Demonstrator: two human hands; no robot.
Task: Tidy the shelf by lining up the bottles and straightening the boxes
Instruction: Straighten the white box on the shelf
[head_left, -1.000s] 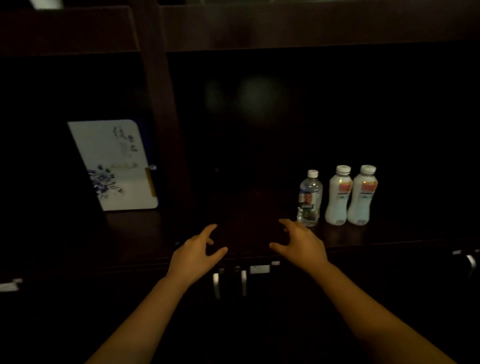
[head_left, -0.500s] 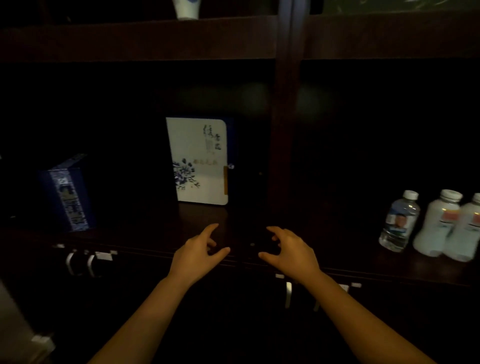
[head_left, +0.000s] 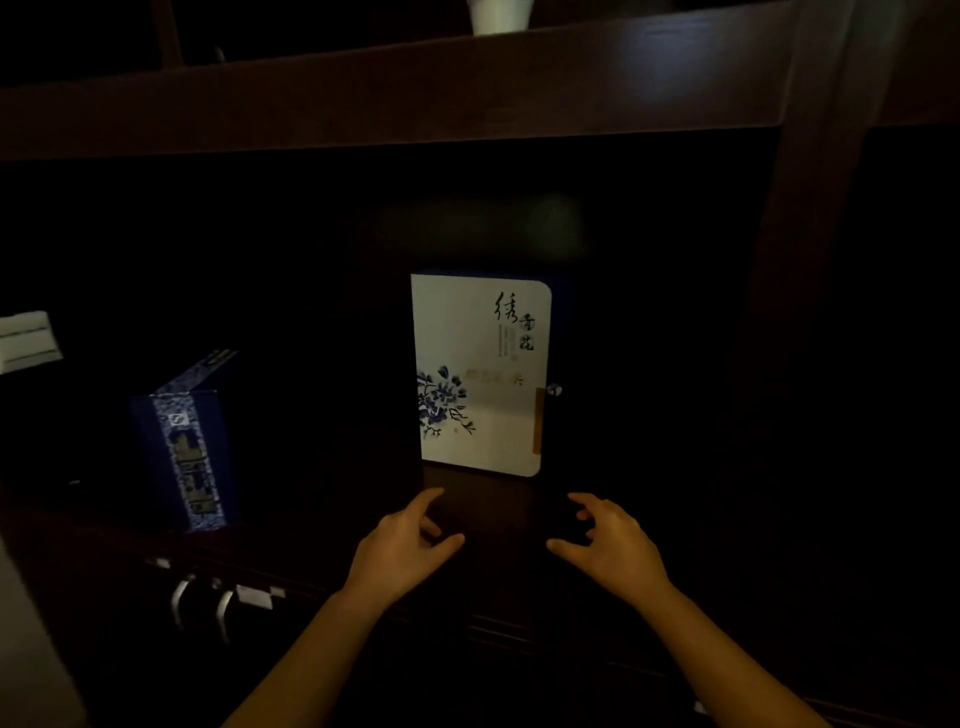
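A white box with blue flowers and black script (head_left: 480, 374) stands upright on the dark wooden shelf (head_left: 483, 499), facing me. A dark blue box with a patterned strip (head_left: 184, 441) stands to its left, turned at an angle. My left hand (head_left: 402, 551) and my right hand (head_left: 615, 551) hover just in front of the white box, fingers spread and curled, holding nothing and touching neither box. The bottles are out of view.
A thick upright post (head_left: 810, 260) bounds the bay on the right. An upper shelf board (head_left: 415, 98) carries a white cup (head_left: 498, 15). A white object (head_left: 26, 340) sits at far left. Metal cabinet handles (head_left: 202, 605) lie below the shelf edge.
My view has swung left: the three bottles slid out of frame on the right and the white box now sits centred. Both hands stayed open and drew closer to the box.
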